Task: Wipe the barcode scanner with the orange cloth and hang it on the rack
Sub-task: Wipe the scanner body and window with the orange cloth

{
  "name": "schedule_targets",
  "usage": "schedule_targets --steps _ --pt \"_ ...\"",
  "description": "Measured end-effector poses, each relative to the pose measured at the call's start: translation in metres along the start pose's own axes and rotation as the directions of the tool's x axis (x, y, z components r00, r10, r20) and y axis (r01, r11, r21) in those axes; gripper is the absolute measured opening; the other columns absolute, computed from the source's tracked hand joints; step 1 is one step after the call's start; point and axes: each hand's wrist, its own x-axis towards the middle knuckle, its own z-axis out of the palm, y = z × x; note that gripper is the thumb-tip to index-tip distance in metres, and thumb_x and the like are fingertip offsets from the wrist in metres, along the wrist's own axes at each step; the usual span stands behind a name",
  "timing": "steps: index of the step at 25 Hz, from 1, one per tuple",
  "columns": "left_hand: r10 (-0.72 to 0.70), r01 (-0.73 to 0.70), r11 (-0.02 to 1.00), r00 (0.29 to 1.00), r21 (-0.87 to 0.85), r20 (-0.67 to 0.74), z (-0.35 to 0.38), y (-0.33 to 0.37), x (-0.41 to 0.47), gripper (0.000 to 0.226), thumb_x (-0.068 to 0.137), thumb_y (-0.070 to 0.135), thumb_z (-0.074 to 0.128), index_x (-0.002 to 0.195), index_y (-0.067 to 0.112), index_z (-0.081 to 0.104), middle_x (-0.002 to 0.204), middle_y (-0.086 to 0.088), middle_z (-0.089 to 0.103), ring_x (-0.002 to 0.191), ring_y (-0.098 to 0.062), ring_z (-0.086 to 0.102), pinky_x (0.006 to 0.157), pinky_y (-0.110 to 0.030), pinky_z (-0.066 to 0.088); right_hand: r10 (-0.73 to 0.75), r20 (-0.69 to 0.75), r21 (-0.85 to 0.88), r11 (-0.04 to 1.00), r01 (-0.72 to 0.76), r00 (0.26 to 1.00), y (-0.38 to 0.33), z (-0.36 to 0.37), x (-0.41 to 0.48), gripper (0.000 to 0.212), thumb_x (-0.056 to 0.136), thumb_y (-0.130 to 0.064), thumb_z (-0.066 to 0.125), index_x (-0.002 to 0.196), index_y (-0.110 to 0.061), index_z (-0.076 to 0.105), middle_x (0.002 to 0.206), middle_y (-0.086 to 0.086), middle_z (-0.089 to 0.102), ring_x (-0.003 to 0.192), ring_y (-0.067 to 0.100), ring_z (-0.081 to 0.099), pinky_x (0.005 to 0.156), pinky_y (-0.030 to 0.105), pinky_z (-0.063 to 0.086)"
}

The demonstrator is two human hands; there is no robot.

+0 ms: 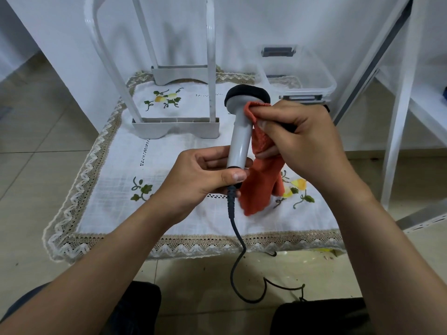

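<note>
I hold the grey barcode scanner (240,134) upright above the table, its black head pointing away from me. My left hand (200,175) grips the bottom of its handle, where the dark cable (238,240) comes out and hangs to the floor. My right hand (300,139) pinches the orange cloth (260,187) against the scanner's neck, just below the head; the rest of the cloth hangs down beside the handle. The white rack (176,128) stands on the table behind the scanner, to the left.
A white embroidered tablecloth with a lace border (169,243) covers the low table. A clear plastic box (304,78) sits at the back right. A white frame leg (399,117) stands to the right. My knees are at the bottom edge.
</note>
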Motion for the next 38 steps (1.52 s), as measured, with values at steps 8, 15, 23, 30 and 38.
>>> schedule_targets --steps 8,15,23,30,38 --pt "0.009 -0.008 1.000 0.999 -0.023 0.035 -0.004 0.002 0.000 0.028 0.071 0.006 0.083 0.097 0.015 0.081 0.100 -0.013 0.079 0.094 -0.030 0.072 0.070 -0.039 0.063 0.022 0.028 0.091 0.996 -0.024 0.999 -0.002 -0.002 0.001 0.031 0.099 0.003 0.065 0.105 -0.024 0.077 0.085 0.005 0.068 0.072 0.029 0.076 0.056 0.029 0.064" --pt "0.001 -0.001 1.000 1.000 -0.030 0.020 -0.004 0.001 0.001 0.033 0.067 0.013 0.079 0.100 0.013 0.079 0.100 -0.012 0.079 0.093 -0.028 0.074 0.070 -0.040 0.064 -0.004 0.103 0.057 0.998 -0.002 0.995 0.001 -0.001 -0.002 0.029 0.099 0.003 0.064 0.110 -0.021 0.076 0.096 0.019 0.069 0.070 0.028 0.076 0.057 0.035 0.065" --pt "0.021 -0.021 1.000 0.999 -0.008 0.028 -0.005 -0.001 0.002 0.035 0.068 0.013 0.080 0.103 0.012 0.078 0.100 -0.011 0.079 0.094 -0.028 0.075 0.070 -0.040 0.063 0.014 0.128 0.066 0.998 -0.022 0.992 0.003 -0.005 -0.002 0.030 0.099 0.003 0.063 0.109 -0.022 0.076 0.097 0.017 0.070 0.072 0.029 0.076 0.058 0.036 0.066" --pt "0.019 -0.019 1.000 1.000 0.018 0.023 -0.006 -0.002 0.002 0.038 0.067 0.016 0.082 0.105 0.012 0.078 0.102 -0.013 0.079 0.095 -0.030 0.075 0.070 -0.038 0.063 0.037 0.172 0.060 0.997 -0.048 0.984 0.006 -0.008 -0.003 0.027 0.099 0.002 0.064 0.110 -0.019 0.078 0.097 0.016 0.071 0.069 0.033 0.076 0.058 0.039 0.066" --pt "0.024 -0.024 1.000 1.000 -0.002 0.017 -0.004 -0.003 0.003 0.037 0.065 0.016 0.080 0.102 0.013 0.078 0.099 -0.011 0.080 0.092 -0.027 0.075 0.068 -0.036 0.062 0.015 0.202 0.042 0.999 -0.024 0.979 0.006 -0.008 -0.005 0.027 0.099 0.002 0.064 0.114 -0.016 0.076 0.101 0.022 0.071 0.068 0.029 0.076 0.057 0.037 0.066"
